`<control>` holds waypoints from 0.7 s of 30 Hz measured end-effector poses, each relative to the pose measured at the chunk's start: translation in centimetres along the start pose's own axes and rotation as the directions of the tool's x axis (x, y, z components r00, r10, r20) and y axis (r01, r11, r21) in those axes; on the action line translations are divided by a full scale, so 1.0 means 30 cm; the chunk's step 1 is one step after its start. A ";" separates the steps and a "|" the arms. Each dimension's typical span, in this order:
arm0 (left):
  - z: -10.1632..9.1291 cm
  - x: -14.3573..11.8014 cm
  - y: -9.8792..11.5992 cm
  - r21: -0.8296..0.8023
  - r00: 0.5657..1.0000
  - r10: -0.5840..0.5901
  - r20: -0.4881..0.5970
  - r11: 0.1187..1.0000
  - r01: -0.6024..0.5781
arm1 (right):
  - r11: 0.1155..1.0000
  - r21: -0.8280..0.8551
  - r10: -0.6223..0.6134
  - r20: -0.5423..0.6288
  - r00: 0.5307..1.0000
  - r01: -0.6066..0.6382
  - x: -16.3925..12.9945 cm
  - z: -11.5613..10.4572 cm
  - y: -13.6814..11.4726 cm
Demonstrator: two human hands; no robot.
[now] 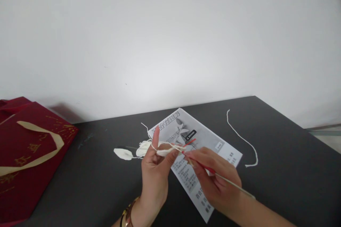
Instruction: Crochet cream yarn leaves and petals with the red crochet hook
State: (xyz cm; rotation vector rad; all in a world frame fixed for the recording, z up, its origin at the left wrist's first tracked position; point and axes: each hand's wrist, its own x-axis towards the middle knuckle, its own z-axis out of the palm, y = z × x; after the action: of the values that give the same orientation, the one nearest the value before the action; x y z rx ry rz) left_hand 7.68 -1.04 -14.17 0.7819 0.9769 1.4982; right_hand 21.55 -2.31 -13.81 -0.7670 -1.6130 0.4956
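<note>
My left hand point(156, 170) pinches a small white crocheted piece point(165, 151) between thumb and fingers, with white yarn looped over the raised index finger. My right hand point(214, 179) grips a thin crochet hook point(229, 181) with a red grip, its tip at the white piece. Both hands hover over a printed instruction sheet point(213, 142) lying on the dark table point(279, 170). Behind the left hand lie a white crocheted petal point(123, 154) and a small heap of white yarn point(144, 147).
A dark red gift bag point(29, 156) with gold ribbon handles lies at the table's left edge. A loose length of white yarn point(243, 140) curves across the table to the right of the sheet. A white wall stands behind the table.
</note>
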 end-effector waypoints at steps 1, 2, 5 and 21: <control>0.003 0.001 0.004 -0.039 0.999 -0.049 0.000 0.998 0.049 | 0.992 -0.068 -0.106 0.054 0.993 0.109 -0.004 -0.003 0.007; 0.005 0.003 0.010 -0.080 0.995 -0.099 0.007 0.992 0.100 | 0.970 -0.127 -0.192 0.113 0.975 0.206 -0.007 -0.007 0.016; -0.004 0.011 0.029 -0.197 0.962 -0.256 0.101 0.942 0.271 | 0.873 -0.219 -0.380 0.255 0.889 0.436 -0.008 -0.025 0.046; -0.069 0.032 0.119 -0.139 0.922 -0.325 0.213 0.923 0.357 | 0.638 0.639 0.514 0.061 0.856 -0.429 0.016 0.031 0.059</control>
State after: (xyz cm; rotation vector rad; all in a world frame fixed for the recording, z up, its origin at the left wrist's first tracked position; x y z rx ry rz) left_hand 4.14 -0.50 -11.92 0.5768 0.7814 1.1649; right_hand 20.98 -0.65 -14.87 -0.6666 -0.9851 1.2819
